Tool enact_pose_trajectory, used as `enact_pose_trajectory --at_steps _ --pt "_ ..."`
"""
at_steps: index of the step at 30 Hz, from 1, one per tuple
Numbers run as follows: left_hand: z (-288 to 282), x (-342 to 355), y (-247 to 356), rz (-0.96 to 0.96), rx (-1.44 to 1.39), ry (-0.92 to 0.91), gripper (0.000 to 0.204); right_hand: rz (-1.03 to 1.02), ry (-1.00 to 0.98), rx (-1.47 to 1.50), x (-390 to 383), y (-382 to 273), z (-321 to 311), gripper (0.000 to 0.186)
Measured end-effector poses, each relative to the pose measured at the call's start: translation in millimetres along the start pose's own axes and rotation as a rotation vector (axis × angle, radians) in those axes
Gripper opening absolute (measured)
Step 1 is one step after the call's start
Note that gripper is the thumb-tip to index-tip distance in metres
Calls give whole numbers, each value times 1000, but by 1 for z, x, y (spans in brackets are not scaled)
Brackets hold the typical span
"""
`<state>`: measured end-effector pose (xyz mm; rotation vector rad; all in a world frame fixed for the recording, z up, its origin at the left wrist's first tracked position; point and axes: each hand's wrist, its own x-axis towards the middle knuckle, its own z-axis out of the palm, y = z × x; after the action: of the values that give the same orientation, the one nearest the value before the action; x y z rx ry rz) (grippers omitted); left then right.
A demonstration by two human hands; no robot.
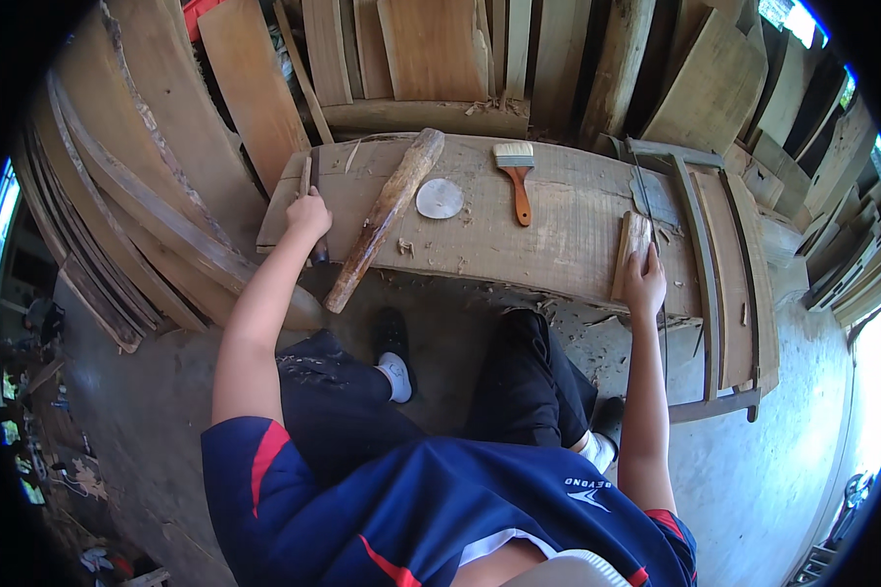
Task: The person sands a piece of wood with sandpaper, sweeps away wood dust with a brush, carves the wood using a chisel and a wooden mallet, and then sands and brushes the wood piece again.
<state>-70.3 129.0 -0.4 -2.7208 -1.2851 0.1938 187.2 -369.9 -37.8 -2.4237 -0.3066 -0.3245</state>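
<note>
My left hand (308, 215) is closed at the left end of a wooden bench board, with a thin pale wooden stick (304, 176) rising from the fingers. A dark, narrow tool (320, 252) runs under or beside this hand; whether it is gripped too, I cannot tell. At the right side, my right hand (644, 282) grips the edge of a small wooden block (628, 249). Close beside that hand passes the thin blade of a wooden frame saw (697, 264). The saw leans over the board's right end.
On the bench board (568, 186) lie a rough wooden billet (387, 215), a pale round disc (440, 199), a flat brush (517, 183) with a brown handle, and shavings. A translucent flat piece (653, 199) is near the saw. Planks (436, 49) stand behind.
</note>
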Motion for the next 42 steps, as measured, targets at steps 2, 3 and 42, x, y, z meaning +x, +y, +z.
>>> enact_pose_trajectory --at_steps 2,3,42 --pt "3 0 -8 -86 47 13 57 -6 -13 4 -1 -5 -1 51" --pt "5 -2 -14 -95 46 11 57 -5 -19 5 -2 -8 -1 51" --pt "-40 -8 35 130 -163 374 68 -16 8 -3 1 3 0 49"
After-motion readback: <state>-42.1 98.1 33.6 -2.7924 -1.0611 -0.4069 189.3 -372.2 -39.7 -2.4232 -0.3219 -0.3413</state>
